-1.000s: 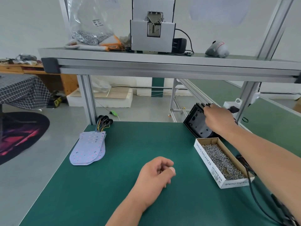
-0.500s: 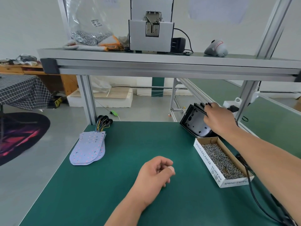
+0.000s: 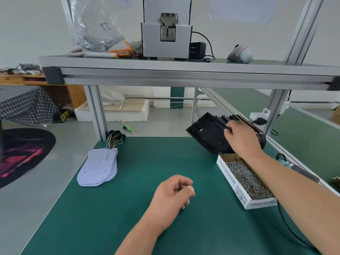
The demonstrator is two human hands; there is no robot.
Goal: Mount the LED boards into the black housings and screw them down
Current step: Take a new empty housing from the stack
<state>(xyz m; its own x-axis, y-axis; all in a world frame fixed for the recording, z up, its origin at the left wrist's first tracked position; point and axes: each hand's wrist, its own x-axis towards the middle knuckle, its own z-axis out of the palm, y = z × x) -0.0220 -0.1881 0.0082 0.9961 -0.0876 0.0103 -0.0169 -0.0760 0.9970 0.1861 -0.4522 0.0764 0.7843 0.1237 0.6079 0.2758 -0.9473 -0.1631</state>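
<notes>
My right hand (image 3: 242,137) grips the upper edge of a black housing (image 3: 206,134) and holds it tilted above the far right of the green table, its open side facing me. More black housings (image 3: 233,117) stand in a row behind it, partly hidden by my hand. A stack of pale LED boards (image 3: 97,167) with coloured wires lies at the far left of the table. My left hand (image 3: 173,194) rests on the mat in the middle, fingers loosely curled, holding nothing.
An open cardboard box of screws (image 3: 244,179) sits at the right, under my right forearm. A black cable (image 3: 290,229) runs along the table's right edge. An aluminium shelf (image 3: 184,74) spans overhead, carrying a screw feeder (image 3: 166,34) and a bag of screws (image 3: 97,32).
My right hand has pulled the front housing out of the row, leftward and towards me, tipping it flatter. My left hand has stayed still.
</notes>
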